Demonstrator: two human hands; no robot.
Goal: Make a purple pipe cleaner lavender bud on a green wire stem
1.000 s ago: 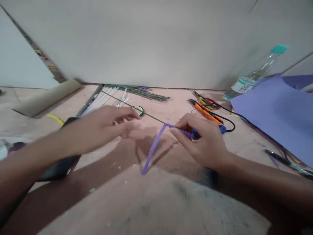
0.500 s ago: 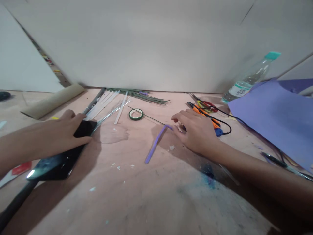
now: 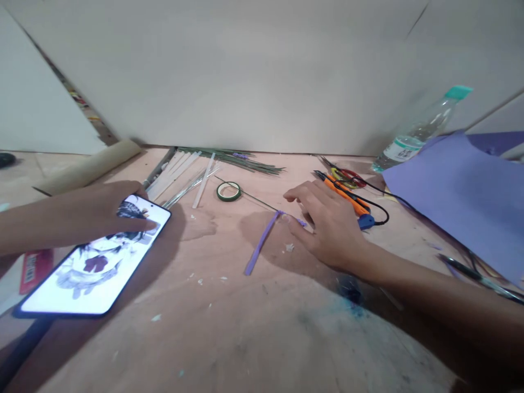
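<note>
My left hand (image 3: 108, 213) grips a smartphone (image 3: 108, 278) by its upper end, with the thumb lying over the screen. The phone is tilted, and its lit screen shows a picture with dark and reddish patches on white. On the right, my right hand (image 3: 333, 226) is open over the table, thumb and fingers apart with nothing between them. Just beside its thumb lies a narrow purple strip (image 3: 261, 246), joined at its upper end to a thin green wire stem (image 3: 258, 200). A roll of green tape (image 3: 228, 191) rests by the stem.
Glue sticks (image 3: 203, 180) and a bundle of green stems (image 3: 241, 161) lie at the back. An orange glue gun (image 3: 347, 195) with a black cord, a water bottle (image 3: 409, 139), purple sheets (image 3: 454, 185) and a pen (image 3: 462, 267) are on the right. A cardboard tube (image 3: 92, 168) lies left.
The phone's screen has gone from dark to lit, and the phone has tilted and shifted slightly. My left thumb has moved onto the screen. The right hand's fingers have spread slightly.
</note>
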